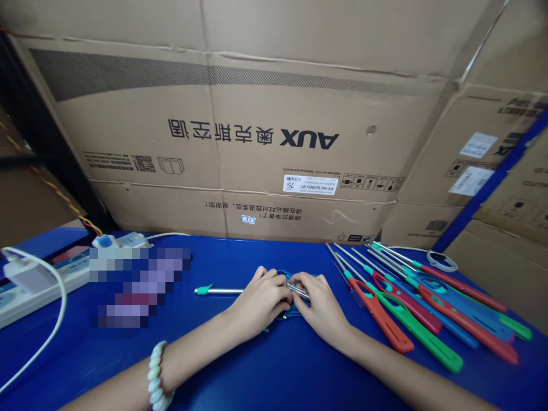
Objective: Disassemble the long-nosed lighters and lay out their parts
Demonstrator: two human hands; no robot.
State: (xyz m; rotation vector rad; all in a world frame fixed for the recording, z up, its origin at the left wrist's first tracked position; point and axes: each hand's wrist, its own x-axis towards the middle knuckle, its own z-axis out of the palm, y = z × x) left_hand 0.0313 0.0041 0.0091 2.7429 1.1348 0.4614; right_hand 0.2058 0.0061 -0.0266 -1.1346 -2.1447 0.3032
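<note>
My left hand (265, 297) is closed, its fingers curled over small parts that are mostly hidden. Touching those parts from the other side is my right hand (319, 299), with its thumb and fingers pinched around a small silvery metal piece (299, 291). Blue plastic (293, 311), perhaps a lighter's handle, shows beneath the fingertips. A metal tube with a green end (220, 291) lies just left of my left hand. To the right of my right hand lie several long-necked gas lighters, among them an orange one (379, 314) and a green one (422, 331).
A white power strip (43, 291) with plugs and a white cable (64, 291) runs along the left side. A blurred-out purple object (149, 279) lies nearby. A large cardboard sheet (257, 171) stands behind the blue table (205, 365). A coiled white cable (443, 261) sits at the back right.
</note>
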